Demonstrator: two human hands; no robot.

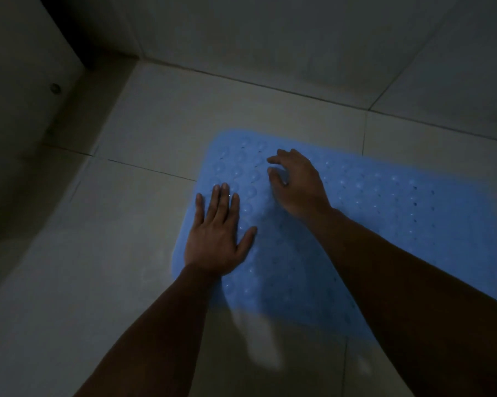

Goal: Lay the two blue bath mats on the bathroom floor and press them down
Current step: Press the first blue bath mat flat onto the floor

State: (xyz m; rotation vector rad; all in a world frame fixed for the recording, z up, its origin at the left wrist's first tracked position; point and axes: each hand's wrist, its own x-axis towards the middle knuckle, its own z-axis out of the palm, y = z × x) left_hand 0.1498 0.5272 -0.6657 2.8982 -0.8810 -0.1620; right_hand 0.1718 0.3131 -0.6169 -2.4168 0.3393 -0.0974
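Blue bumpy rubber bath mat [370, 213] flat on tiled floor [144, 133], long axis running rightward; left hand [217, 242] flat, fingers straight, on near-left edge; right hand [297, 184] loosely curled, touching mat.

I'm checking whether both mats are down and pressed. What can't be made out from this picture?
Head view only:
- Second mat: none in frame; cannot tell if it is laid.
- Mat: right end cut off by the frame edge, near part hidden by the forearms.
- Right hand: dim and blurred, so contact with the mat is unclear.
- Left hand: flat; pressure unknowable.

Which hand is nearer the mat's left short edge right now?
Left. The left hand lies flat across the blue mat at that edge; the right hand is further in, fingers bent.
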